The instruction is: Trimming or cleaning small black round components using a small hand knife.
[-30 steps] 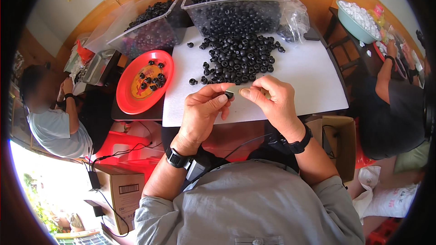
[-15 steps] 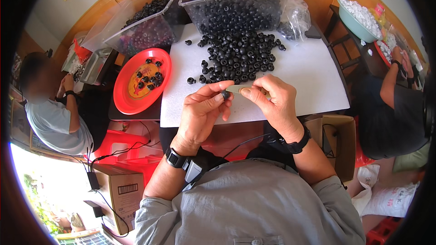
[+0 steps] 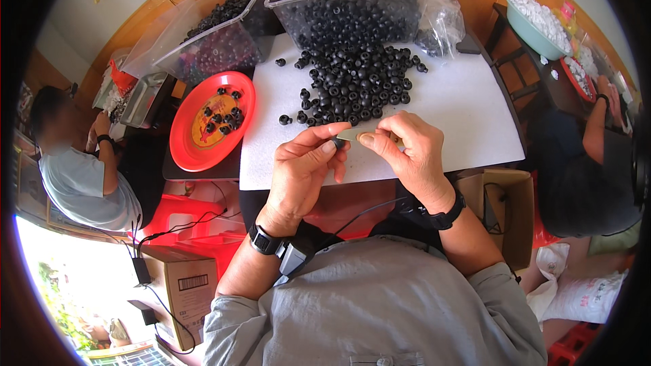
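Between the thumb and fingers of my left hand [image 3: 298, 169] a small round black part [image 3: 338, 142] is pinched, mostly covered by the fingertips. My right hand [image 3: 415, 152] grips a short, flat, pale knife-like blade [image 3: 350, 134], whose tip meets the black part. Both hands are held over the near edge of a white foam sheet [image 3: 468, 115]. Just beyond them lies a heap of black ring-like parts [image 3: 356, 85], each with a hole. To the left, a red oval plate [image 3: 182, 141] carries several similar black parts.
Two clear plastic bins, one straight ahead [image 3: 339, 1] and one at the left [image 3: 237, 32], hold more black parts. A clear bag [image 3: 444, 24] lies beside them. People work at both sides. Cartons stand at lower left [image 3: 180, 291] and beneath the right table edge [image 3: 519, 210].
Both hands stay almost in place, with the blade still against the black part. The person at the right has shifted an arm.
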### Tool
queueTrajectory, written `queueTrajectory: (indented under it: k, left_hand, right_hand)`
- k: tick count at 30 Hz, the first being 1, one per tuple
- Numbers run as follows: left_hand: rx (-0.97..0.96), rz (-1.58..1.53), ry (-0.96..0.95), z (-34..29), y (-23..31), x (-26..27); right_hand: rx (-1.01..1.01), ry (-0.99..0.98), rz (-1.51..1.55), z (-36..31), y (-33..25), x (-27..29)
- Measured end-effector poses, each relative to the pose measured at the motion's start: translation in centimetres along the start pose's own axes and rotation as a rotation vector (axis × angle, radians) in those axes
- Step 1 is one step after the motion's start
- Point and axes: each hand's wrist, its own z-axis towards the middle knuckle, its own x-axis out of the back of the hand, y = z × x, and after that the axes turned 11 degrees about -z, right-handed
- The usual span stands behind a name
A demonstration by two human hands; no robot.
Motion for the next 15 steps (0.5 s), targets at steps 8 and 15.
queueTrajectory:
  k: [8, 15]
  left_hand:
    - [-0.004, -0.008, 0.0, 0.55, -0.23, 0.22]
    - [0.029, -0.058, -0.02, 0.86, -0.27, 0.58]
  right_hand:
    - [0.066, 0.011, -0.022, -0.05, 0.73, -0.09]
    - [0.074, 0.004, -0.04, 0.12, 1.01, 0.07]
